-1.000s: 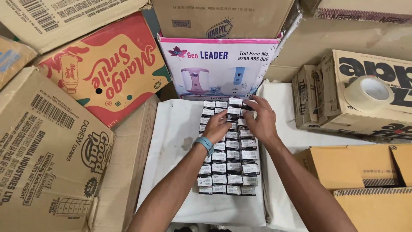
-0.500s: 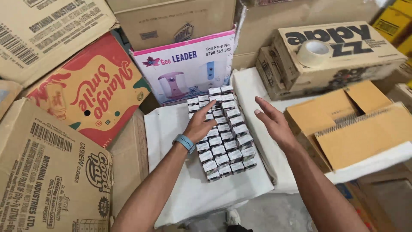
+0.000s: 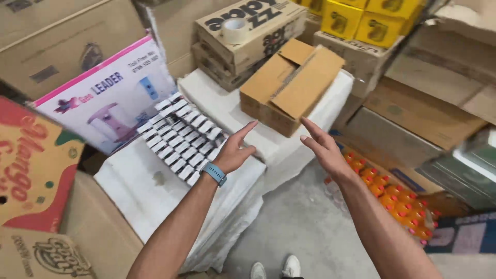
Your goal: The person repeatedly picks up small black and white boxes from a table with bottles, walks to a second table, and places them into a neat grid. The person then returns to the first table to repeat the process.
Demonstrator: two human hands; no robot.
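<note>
Both my hands hang in the air with fingers spread and hold nothing. My left hand point(image 3: 236, 148), with a blue band on the wrist, hovers just right of a block of several small black-and-white cartons point(image 3: 178, 136) laid in rows on a white sack point(image 3: 150, 191). My right hand point(image 3: 323, 147) reaches out towards a brown cardboard box point(image 3: 289, 85) with loose top flaps, which rests on a second white sack point(image 3: 232, 111). Neither hand touches anything.
A roll of tape point(image 3: 235, 30) lies on a printed carton behind the brown box. Yellow cartons point(image 3: 361, 18) stand at the back. A pink-and-white box point(image 3: 111, 98) leans at the left. A pack of orange bottles point(image 3: 398, 194) lies at the right. My shoes point(image 3: 274, 267) stand on grey floor.
Both hands lifted off the small cartons and moved right. The view swung right, bringing the brown box, yellow cartons and orange bottles into sight.
</note>
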